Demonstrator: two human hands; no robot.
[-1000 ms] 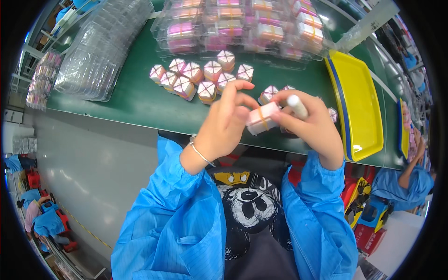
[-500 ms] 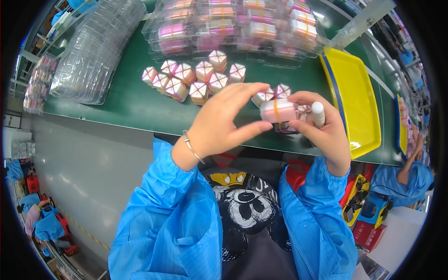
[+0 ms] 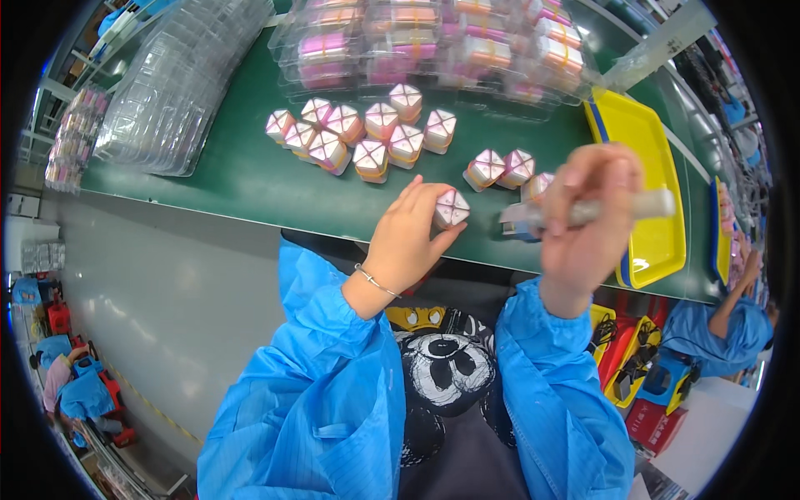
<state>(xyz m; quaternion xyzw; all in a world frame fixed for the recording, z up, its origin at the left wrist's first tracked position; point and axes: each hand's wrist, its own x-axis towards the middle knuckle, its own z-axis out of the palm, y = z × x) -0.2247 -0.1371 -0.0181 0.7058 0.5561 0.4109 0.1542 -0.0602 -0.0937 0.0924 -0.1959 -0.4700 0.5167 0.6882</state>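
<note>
My left hand (image 3: 408,236) is closed round a small banded bundle (image 3: 452,208), its white top crossed by pinkish lines, just over the near edge of the green table. My right hand (image 3: 590,221), blurred by motion, grips a white marker-like stick (image 3: 650,205) lying across its fingers. Under and beside that hand, partly hidden, are a bundle (image 3: 537,187) and a pale, clear-edged piece (image 3: 518,223). Two more bundles (image 3: 500,169) stand between my hands. A group of several bundles (image 3: 367,133) stands upright beyond my left hand.
Clear plastic trays holding pink and orange banded bundles (image 3: 433,50) are stacked at the back. Empty clear trays (image 3: 171,92) pile up at the left. Yellow trays (image 3: 658,192) lie on the right. Another person's arm (image 3: 740,279) is at the far right.
My left hand has closed round the bundle that my right hand held, and moved it left, turned top-up. My right hand has drawn away, and its white stick has swung nearly level.
</note>
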